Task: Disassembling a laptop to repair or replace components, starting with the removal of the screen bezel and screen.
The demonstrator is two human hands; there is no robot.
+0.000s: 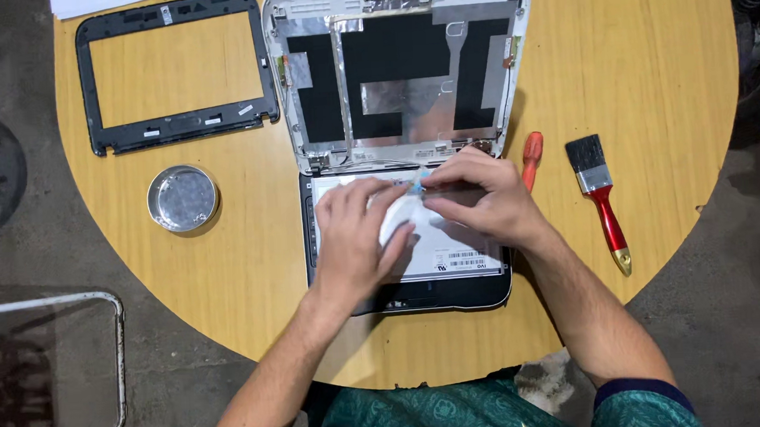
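Hands meet over the display panel (453, 255), which lies face down on the base of the opened small laptop (412, 304), its long axis running left to right across the table and its label strip toward you. Your left hand (355, 241) rests flat on the panel, fingers loosely curled, gripping nothing I can make out. Your right hand (484, 194) pinches a small pale tab or cable end near the panel's upper edge, thumb and forefinger closed on it.

The lid shell (397, 63) stands open behind, toward the far edge of the round wooden table (652, 65). Bare tabletop lies to both sides.

Count: one black bezel frame (177, 129), one round metal tin (183, 197), one red-handled screwdriver (530, 156) just beside your right hand, one paintbrush (600, 196).
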